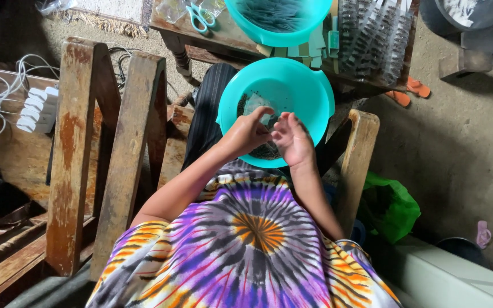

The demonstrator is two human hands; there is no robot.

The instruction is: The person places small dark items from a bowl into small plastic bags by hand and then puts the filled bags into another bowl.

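Head view looks straight down on a person seated in a wooden chair (126, 154), with a turquoise plastic basin (303, 85) resting on the lap. Everything else is placed from that basin.

Over its near rim the left hand (249, 132) and the right hand (292, 140) meet. The left hand's fingertips are pinched on a small clear plastic packet (261, 108), which reaches toward the middle of the basin. The right hand's fingers are curled together just beside it; whether they hold anything I cannot tell. Dark loose grains (266, 151) lie in the bottom of the basin, under and around the hands.

The packet looks very light, thin and limp, likely slick, and it would crumple or tip out its contents if squeezed mid-body; the top edge seems the best place to pinch it. The basin looks light and stiff, and is best taken by its rim.

Beyond the basin, on a low wooden table (169, 25), stands a second turquoise basin (278, 23) filled with flat blue-grey slips. Left of that lie scissors (198, 16) with turquoise handles and some clear bags. Right of it, rows of small filled clear packets (372, 40) overlap like shingles. Right of the lap basin, beside the chair arm, a green plastic bag (395, 205) sits on the floor. Far left, a white power strip (35, 108) with its cables rests on a wooden surface.
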